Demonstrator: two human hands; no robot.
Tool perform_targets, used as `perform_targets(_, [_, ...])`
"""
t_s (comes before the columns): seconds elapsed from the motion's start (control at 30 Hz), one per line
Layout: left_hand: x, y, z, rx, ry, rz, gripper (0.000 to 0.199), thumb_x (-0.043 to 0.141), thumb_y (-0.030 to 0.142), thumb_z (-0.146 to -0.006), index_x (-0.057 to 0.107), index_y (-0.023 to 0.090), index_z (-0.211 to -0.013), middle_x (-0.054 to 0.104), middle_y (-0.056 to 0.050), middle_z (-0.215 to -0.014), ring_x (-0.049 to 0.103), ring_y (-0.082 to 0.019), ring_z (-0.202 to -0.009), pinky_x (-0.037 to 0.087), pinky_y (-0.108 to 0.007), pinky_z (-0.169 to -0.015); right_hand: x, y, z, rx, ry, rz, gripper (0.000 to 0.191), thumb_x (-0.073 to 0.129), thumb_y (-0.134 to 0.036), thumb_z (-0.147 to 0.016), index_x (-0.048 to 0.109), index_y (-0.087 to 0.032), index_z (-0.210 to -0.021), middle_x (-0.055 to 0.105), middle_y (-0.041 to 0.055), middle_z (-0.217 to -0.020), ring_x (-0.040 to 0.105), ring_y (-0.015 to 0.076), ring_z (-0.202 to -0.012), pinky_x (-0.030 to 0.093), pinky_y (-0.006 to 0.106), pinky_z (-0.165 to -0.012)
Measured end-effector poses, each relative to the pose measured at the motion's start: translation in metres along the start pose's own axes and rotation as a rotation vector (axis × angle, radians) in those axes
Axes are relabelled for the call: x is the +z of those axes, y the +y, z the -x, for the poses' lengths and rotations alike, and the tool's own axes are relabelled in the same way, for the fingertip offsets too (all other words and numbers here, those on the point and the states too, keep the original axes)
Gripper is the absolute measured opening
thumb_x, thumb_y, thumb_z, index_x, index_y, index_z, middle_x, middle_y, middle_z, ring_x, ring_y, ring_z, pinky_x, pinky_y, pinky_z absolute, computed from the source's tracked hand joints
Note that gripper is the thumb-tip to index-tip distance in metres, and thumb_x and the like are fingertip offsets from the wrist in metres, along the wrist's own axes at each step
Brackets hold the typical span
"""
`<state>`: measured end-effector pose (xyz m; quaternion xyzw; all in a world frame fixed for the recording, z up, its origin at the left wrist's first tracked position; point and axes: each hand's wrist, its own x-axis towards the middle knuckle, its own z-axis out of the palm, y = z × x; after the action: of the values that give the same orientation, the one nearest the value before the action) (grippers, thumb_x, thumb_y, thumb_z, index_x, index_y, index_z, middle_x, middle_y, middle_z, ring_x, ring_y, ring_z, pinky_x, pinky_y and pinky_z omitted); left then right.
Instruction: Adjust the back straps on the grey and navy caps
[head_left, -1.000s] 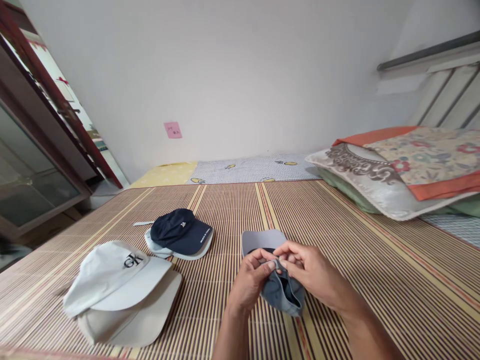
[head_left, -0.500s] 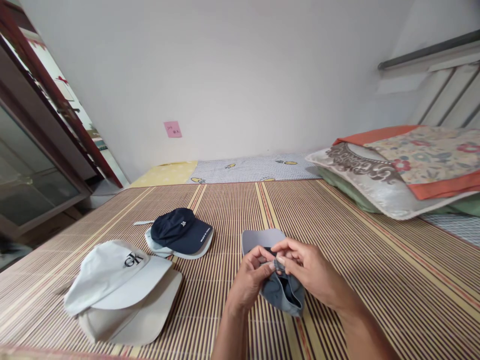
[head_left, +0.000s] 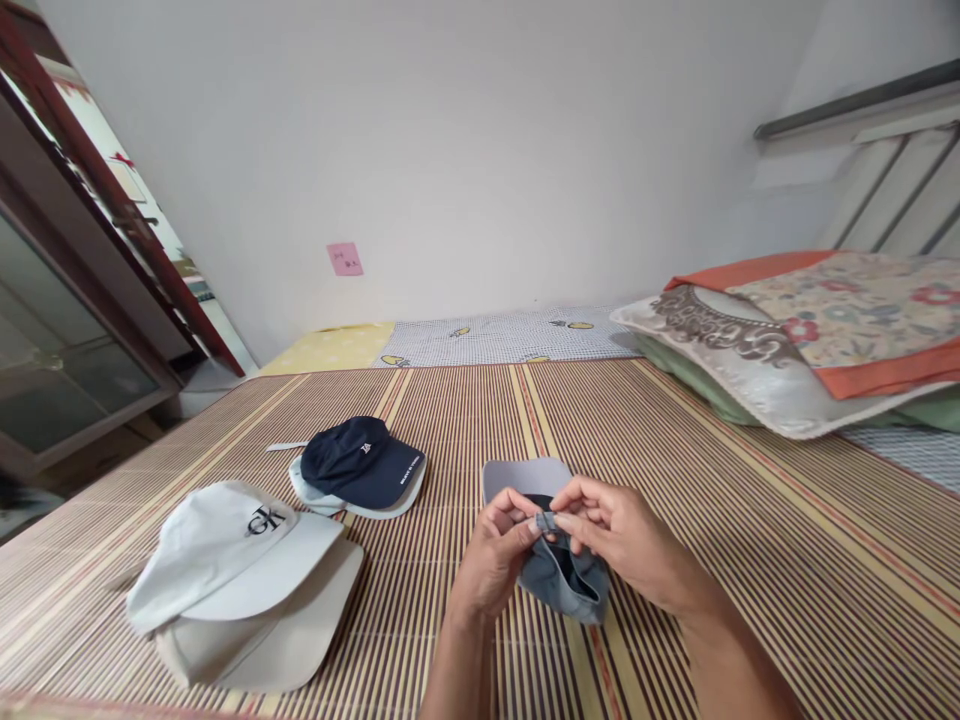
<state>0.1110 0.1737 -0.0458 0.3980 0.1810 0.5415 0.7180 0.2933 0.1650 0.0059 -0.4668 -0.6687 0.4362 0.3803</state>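
Note:
A grey-blue cap (head_left: 564,585) lies on the striped mat right of centre, its lighter grey brim pointing toward the wall and its underside up. My left hand (head_left: 499,550) pinches the left end of the cap's back strap between thumb and fingers. On the strap's other end, my right hand (head_left: 619,535) has a pinch grip too. A short piece of strap shows between the two thumbs. The fingertips partly cover the cap's middle.
At the left, a white cap (head_left: 217,550) rests on a beige cap (head_left: 300,640). Behind them a navy cap (head_left: 352,455) sits on a pale blue one (head_left: 397,508). Pillows (head_left: 780,370) lie at the right back, by the wall (head_left: 525,150).
Both hands stay on the strap. The fingers have shifted slightly, and the strap between the thumbs is now flatter and easier to see.

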Motion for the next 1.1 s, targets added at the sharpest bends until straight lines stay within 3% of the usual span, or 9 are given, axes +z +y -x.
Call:
perform_targets(0.47, [0.002,0.005,0.002,-0.055,0.007,-0.091,0.033,0.093,0.033,-0.077,0.067,0.015,-0.085,0.073,-0.003,-0.075,0.064,-0.012,-0.067,0.045,-0.021,-0.067,0.003,-0.016,0.005,-0.099,-0.002,0.157,0.013,0.060,-0.023,-0.092,0.068,-0.023,-0.081,0.067,-0.0016,-0.074,0.062,0.0154,-0.068,0.045,0.028,-0.064])
perform_targets(0.67, [0.001,0.008,0.004,-0.080,0.006,-0.098,0.034,0.093,0.034,-0.077,0.066,0.015,-0.085,0.070,-0.002,-0.078,0.061,-0.011,-0.070,0.043,-0.023,-0.068,0.007,-0.019,0.007,-0.169,0.026,0.328,0.016,0.058,-0.019,-0.094,0.063,-0.024,-0.081,0.064,-0.0014,-0.080,0.057,0.0150,-0.069,0.041,0.029,-0.063])
perform_targets(0.8, [-0.001,0.006,0.001,-0.055,0.070,-0.130,0.036,0.096,0.033,-0.073,0.069,0.015,-0.088,0.069,-0.002,-0.083,0.060,-0.012,-0.075,0.045,-0.024,-0.074,0.011,-0.016,0.006,-0.219,0.087,0.452,0.019,0.056,-0.010,-0.092,0.059,-0.024,-0.080,0.062,-0.0017,-0.080,0.056,0.0148,-0.068,0.040,0.029,-0.064])
perform_targets(0.93, [-0.004,0.007,-0.001,-0.029,0.159,-0.122,0.038,0.095,0.039,-0.072,0.069,0.016,-0.087,0.065,0.000,-0.082,0.057,-0.011,-0.070,0.044,-0.023,-0.067,0.010,-0.013,0.002,-0.243,0.115,0.466,0.019,0.055,-0.009,-0.090,0.057,-0.024,-0.079,0.061,-0.0012,-0.079,0.057,0.0151,-0.068,0.041,0.029,-0.064])
perform_targets(1.1, [-0.007,0.013,0.001,-0.129,0.076,-0.170,0.040,0.089,0.049,-0.077,0.071,0.014,-0.083,0.062,-0.001,-0.079,0.056,-0.013,-0.070,0.049,-0.025,-0.067,0.007,-0.010,0.001,-0.258,0.136,0.484,0.018,0.054,-0.010,-0.089,0.058,-0.024,-0.078,0.060,-0.0013,-0.076,0.056,0.0152,-0.065,0.041,0.029,-0.063])
